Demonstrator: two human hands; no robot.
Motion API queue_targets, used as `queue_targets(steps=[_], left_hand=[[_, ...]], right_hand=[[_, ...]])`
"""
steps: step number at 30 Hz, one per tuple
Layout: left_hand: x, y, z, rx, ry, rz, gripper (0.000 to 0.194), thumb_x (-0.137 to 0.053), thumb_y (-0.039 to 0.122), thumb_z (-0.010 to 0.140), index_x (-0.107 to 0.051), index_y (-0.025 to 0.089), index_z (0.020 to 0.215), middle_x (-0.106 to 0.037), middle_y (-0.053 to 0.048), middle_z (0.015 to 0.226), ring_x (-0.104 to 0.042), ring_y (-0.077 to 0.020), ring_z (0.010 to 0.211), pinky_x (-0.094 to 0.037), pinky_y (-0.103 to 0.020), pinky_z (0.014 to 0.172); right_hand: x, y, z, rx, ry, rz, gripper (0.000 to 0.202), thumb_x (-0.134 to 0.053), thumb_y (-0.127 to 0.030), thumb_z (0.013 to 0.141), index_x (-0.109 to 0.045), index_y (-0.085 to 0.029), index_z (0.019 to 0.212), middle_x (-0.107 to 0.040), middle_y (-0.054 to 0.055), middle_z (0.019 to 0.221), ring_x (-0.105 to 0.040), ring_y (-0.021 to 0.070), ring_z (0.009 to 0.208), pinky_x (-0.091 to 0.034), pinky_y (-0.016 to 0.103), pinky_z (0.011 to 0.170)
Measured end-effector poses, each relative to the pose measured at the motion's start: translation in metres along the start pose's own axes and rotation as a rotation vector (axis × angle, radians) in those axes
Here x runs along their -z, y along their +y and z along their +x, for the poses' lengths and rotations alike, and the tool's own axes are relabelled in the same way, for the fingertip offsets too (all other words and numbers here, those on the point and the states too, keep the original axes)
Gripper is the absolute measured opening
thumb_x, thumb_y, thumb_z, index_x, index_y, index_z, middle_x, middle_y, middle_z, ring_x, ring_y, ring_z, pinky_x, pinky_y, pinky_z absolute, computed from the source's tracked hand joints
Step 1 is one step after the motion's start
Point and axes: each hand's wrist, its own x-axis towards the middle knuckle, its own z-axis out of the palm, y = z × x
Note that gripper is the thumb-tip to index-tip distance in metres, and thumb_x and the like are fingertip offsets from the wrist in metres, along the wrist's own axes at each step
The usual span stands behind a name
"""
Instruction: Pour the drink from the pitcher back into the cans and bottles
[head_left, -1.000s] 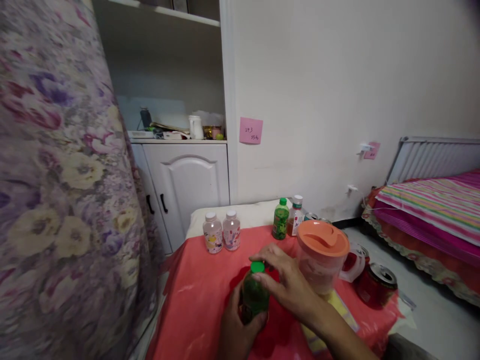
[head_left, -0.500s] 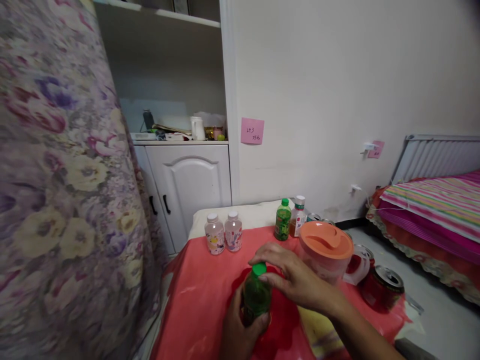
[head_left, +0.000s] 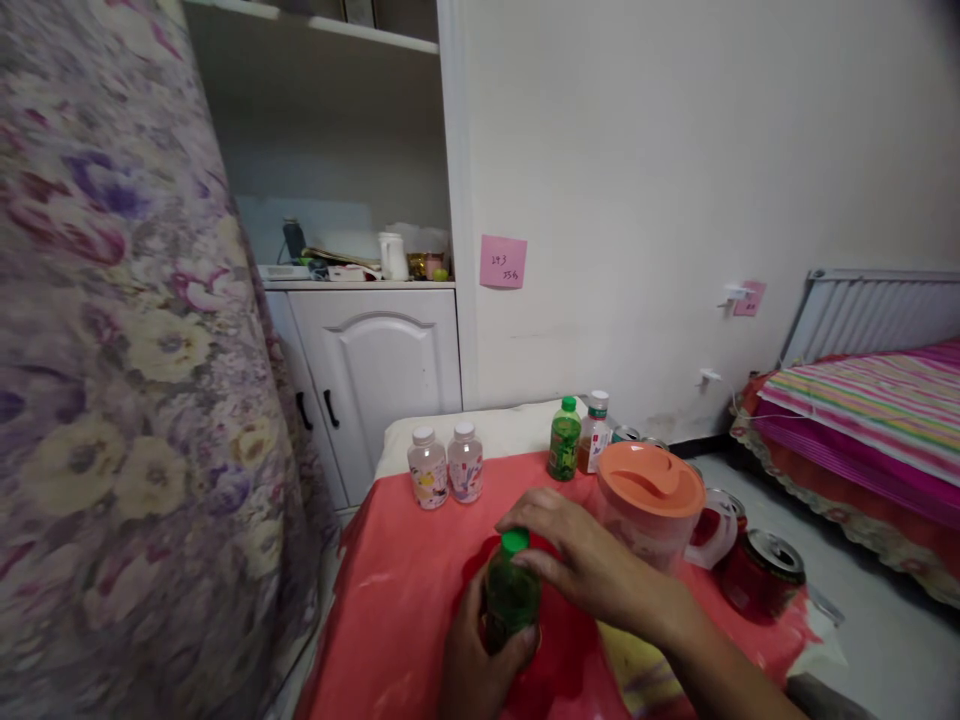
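A green plastic bottle stands roughly upright over a red basin, low in the middle of the view. Its lower part is wrapped by my left hand, with the thumb across the front. Thumb and fingers of my right hand close around the green bottle cap, which sits on the bottle's neck. Just right of that hand is a clear pitcher with an orange lid.
Two clear bottles with white caps stand at the back left of the red-covered table. Behind the pitcher are another green bottle and a white-capped bottle. Several cans, including a dark red can, line the right edge.
Almost nothing differs. Both hands keep their places on the bottle and cap, while the whole view shifts very slightly.
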Motion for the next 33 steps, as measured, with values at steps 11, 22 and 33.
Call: queue_targets(steps=[11, 22, 33], left_hand=[[-0.002, 0.007, 0.000, 0.005, 0.015, -0.024, 0.069, -0.074, 0.023, 0.057, -0.063, 0.019, 0.125, -0.070, -0.012, 0.129, -0.061, -0.0369, 0.125, -0.048, -0.048, 0.107], [-0.002, 0.004, 0.000, 0.013, 0.029, -0.020, 0.073, -0.076, 0.025, 0.058, -0.061, 0.019, 0.129, -0.070, -0.012, 0.130, -0.062, -0.0364, 0.123, -0.050, -0.047, 0.105], [-0.002, 0.007, -0.001, -0.001, 0.023, -0.029, 0.067, -0.079, 0.026, 0.057, -0.064, 0.018, 0.122, -0.073, -0.013, 0.123, -0.064, -0.0371, 0.120, -0.052, -0.047, 0.103]], right_hand=[[-0.021, 0.000, 0.002, -0.236, 0.150, -0.024, 0.049, -0.078, -0.038, 0.077, -0.059, -0.022, 0.119, -0.061, 0.006, 0.106, -0.060, 0.0237, 0.096, -0.048, 0.037, 0.081], [-0.024, 0.002, 0.000, -0.235, 0.244, 0.026, 0.029, -0.075, -0.028, 0.078, -0.059, -0.021, 0.102, -0.059, 0.002, 0.097, -0.058, 0.0202, 0.089, -0.047, 0.034, 0.076], [-0.031, 0.000, -0.002, -0.264, 0.236, 0.139, 0.041, -0.078, -0.024, 0.075, -0.058, -0.022, 0.111, -0.058, 0.004, 0.108, -0.059, 0.0209, 0.096, -0.049, 0.037, 0.086]])
